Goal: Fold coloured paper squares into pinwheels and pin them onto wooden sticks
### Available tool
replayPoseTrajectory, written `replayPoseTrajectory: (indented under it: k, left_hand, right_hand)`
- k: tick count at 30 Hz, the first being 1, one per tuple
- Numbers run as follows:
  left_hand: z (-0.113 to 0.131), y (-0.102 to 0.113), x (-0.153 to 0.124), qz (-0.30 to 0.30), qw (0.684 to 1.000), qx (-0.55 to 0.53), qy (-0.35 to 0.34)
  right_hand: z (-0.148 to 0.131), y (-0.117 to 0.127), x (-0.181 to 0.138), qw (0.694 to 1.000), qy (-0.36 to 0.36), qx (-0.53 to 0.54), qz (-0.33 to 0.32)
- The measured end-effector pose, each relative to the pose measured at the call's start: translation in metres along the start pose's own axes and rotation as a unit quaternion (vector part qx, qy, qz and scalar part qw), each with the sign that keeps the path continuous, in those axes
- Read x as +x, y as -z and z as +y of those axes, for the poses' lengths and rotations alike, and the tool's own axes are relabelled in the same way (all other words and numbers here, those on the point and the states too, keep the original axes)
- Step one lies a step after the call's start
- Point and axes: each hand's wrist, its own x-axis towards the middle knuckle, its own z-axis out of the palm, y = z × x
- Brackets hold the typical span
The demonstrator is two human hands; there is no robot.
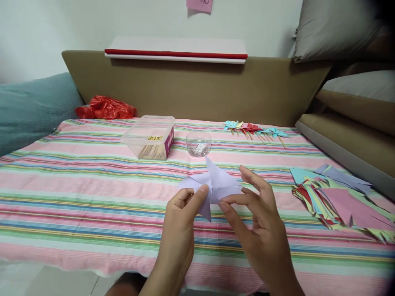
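Left hand (182, 218) pinches a pinwheel (225, 181), with the right hand (262, 224) at its edge

Far to the left of the grip is a blue cushion (33, 109). A red bag (108, 107) lies well behind the grip, on the left. Nearer, but still behind and to the left, is a clear box (169, 144) with thin sticks (152, 153) in it.

The left thumb presses near the middle of the purple paper, with the bent fingers under it. So the pinwheel is right in this grip, up over the striped cloth (92, 205). Its points reach out four ways, and no way looks clearly longest. The left thumb is nearest the middle. A clear tub (188, 144) sits just behind the pinwheel.

The right thumb and first finger are close together at the low right edge, and the other fingers are spread. I can't tell if they pinch the paper or only touch it.

Behind and to the right of the right hand lie small pinwheels (252, 128) on sticks. Nearer, to its right, is a messy heap of cut paper (358, 205). Past that are big stacked cushions (345, 133).

The left fingertips are hidden behind the paper. A tiny pale bit at the middle is too small to make out. The shiny bits in the tub are hard to tell, too. The pink note (200, 5) on the wall is cut off at the top.
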Motion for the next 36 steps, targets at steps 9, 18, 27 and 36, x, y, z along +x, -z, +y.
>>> replayPoseTrajectory:
  k: [9, 18, 27, 36]
  left_hand:
    - [-0.003, -0.001, -0.004, -0.041, 0.996, 0.078, -0.021]
    - [-0.005, -0.001, -0.003, -0.032, 0.995, 0.095, -0.026]
    - [-0.002, -0.004, -0.003, -0.047, 0.992, 0.112, -0.032]
    - [-0.001, -0.004, -0.004, -0.027, 0.986, 0.153, -0.057]
  right_hand:
    - [0.001, -0.010, 0.000, 0.976, -0.173, 0.125, 0.039]
    - [-0.001, -0.014, 0.000, 0.973, -0.182, 0.134, 0.055]
    - [-0.003, -0.015, 0.000, 0.972, -0.182, 0.124, 0.078]
    - [-0.003, -0.016, -0.002, 0.973, -0.174, 0.132, 0.072]
